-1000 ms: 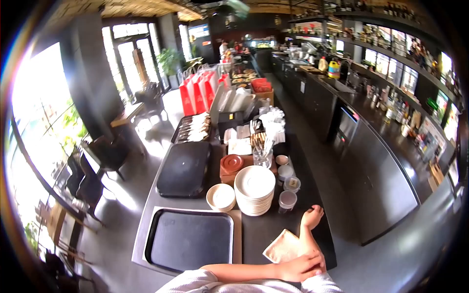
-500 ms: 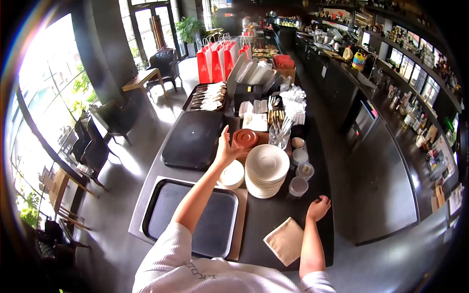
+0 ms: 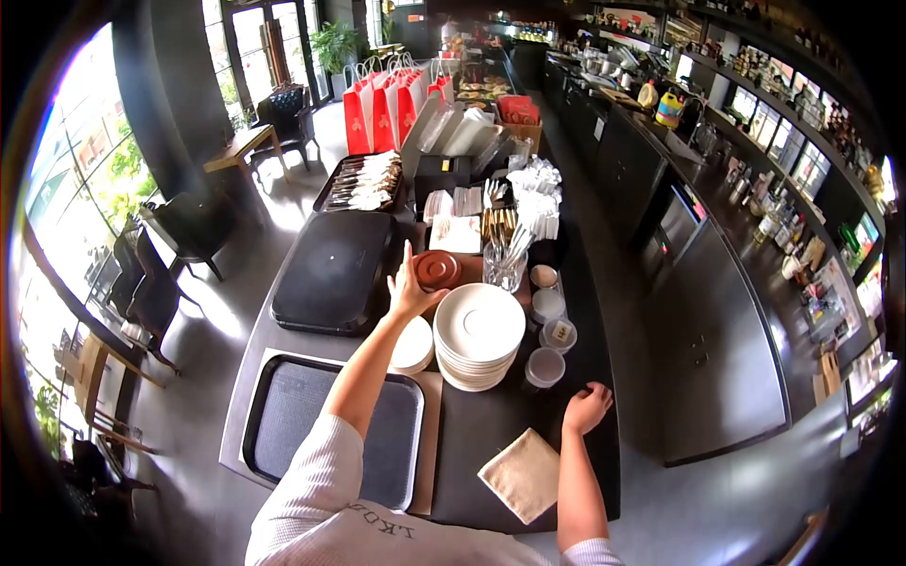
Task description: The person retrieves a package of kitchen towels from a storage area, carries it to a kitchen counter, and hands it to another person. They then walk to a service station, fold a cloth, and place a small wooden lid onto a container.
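Observation:
My left hand [image 3: 412, 294] reaches across the counter with its fingers stretched and the thumb spread. It is open, right at the near left rim of a stack of reddish-brown dishes [image 3: 438, 270]. Just below the hand is a small stack of white dishes [image 3: 411, 345], partly covered by my forearm. A taller stack of white plates [image 3: 479, 325] stands to its right. My right hand [image 3: 588, 407] is near the counter's right edge, fingers curled in, with nothing visible in them. Beside that forearm lies a folded beige cloth [image 3: 521, 476].
A black tray [image 3: 330, 424] lies at the front left, with stacked black trays [image 3: 332, 269] behind it. Lidded tubs [image 3: 545, 368] line the right side. Behind are a glass of cutlery [image 3: 506, 269], wrapped cutlery [image 3: 366, 179] and red-and-white paper bags [image 3: 382, 118].
The whole view has shifted, so things on the counter appear farther left. My left hand has moved slightly nearer the reddish-brown dishes. My right hand keeps its place by the counter edge.

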Demonstrator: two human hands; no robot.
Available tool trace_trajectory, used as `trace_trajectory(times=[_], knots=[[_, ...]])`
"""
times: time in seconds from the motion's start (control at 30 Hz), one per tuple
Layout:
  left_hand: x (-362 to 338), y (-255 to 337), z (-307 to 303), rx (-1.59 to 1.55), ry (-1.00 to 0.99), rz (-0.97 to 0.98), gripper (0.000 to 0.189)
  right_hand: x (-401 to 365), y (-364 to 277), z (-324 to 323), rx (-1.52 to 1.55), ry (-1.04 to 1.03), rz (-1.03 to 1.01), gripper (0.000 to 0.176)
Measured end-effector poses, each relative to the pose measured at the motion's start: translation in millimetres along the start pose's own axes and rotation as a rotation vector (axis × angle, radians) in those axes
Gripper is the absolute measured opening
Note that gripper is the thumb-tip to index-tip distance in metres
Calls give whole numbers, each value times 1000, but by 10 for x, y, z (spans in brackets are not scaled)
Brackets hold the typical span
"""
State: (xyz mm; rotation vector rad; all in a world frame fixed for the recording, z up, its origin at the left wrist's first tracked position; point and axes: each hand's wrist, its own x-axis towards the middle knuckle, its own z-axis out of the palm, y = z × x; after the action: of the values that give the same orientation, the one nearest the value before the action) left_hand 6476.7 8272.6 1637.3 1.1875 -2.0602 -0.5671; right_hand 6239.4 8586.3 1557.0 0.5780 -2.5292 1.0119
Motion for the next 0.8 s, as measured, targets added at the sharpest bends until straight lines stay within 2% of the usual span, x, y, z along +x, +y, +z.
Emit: trace_trajectory(times=[0.23, 0.57, 0.67, 0.8], knots=[[-31, -4, 102, -28, 103, 35, 129, 7, -22, -17, -28, -32, 6, 17], [-22, -42, 125, -27, 120, 106, 127, 11, -15, -22, -14, -18, 2, 18], [20, -147, 194, -100, 170, 184, 127, 12, 2, -4, -10, -21, 1, 18], [10, -95, 162, -47, 125, 117, 128, 13, -2, -11, -9, -22, -1, 18]])
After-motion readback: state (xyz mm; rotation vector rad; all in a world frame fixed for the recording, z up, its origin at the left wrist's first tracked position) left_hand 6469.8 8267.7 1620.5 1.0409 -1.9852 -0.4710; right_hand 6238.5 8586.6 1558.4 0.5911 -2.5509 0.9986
